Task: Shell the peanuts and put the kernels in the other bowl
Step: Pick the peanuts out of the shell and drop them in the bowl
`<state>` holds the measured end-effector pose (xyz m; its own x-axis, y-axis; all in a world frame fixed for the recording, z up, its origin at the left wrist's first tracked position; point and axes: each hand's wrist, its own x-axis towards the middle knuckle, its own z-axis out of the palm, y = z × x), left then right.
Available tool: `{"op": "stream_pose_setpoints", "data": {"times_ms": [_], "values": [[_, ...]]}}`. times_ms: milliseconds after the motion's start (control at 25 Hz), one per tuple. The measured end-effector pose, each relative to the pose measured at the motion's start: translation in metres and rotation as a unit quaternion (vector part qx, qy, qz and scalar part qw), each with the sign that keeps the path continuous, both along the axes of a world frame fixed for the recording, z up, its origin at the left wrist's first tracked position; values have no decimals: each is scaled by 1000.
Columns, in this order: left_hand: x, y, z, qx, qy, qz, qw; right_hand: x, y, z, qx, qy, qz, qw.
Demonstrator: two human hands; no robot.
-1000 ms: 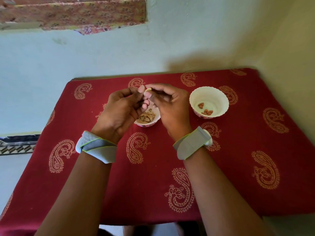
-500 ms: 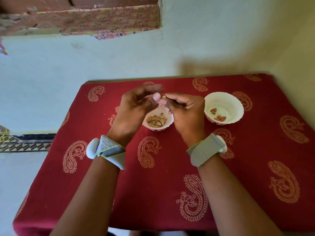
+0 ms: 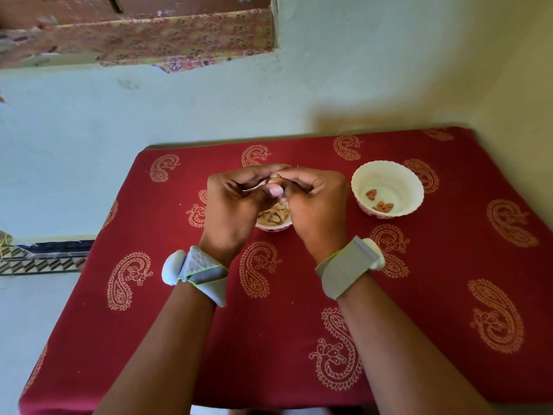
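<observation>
L hand & R hand, fingers curled, pinch a mostly hidden peanut over shell bowl; scalloped white bowl holds reddish kernels.

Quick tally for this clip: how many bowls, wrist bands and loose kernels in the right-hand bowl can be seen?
Bowls: 2, the kernel bowl and the shell bowl
Wrist bands: 2, left band and right band
Kernels: about 6, too small to be sure
Total: about 10
</observation>
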<state>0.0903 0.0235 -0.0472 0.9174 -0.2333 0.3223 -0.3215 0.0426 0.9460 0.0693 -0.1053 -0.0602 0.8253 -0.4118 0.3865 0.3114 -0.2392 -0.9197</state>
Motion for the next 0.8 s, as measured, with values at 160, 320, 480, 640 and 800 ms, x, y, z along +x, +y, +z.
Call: {"op": "stream_pose_setpoints", "data": {"times_ms": [160,320,480,640,800], "values": [[-2,-3,1,-8,15,-11,1000,-2,-2,-1,-2,-8,-5,1000],[1,3,8,-83,111,-70,988,-6,-2,1,-25,-33,13,999],[3,10,12,-62,127,-89,986,-7,-5,0,-72,-46,9,996],[6,18,15,-65,157,-105,980,-8,-5,0,-115,-62,15,991],[7,22,16,-64,173,-116,976,-9,-4,0,-140,-71,9,988]]}}
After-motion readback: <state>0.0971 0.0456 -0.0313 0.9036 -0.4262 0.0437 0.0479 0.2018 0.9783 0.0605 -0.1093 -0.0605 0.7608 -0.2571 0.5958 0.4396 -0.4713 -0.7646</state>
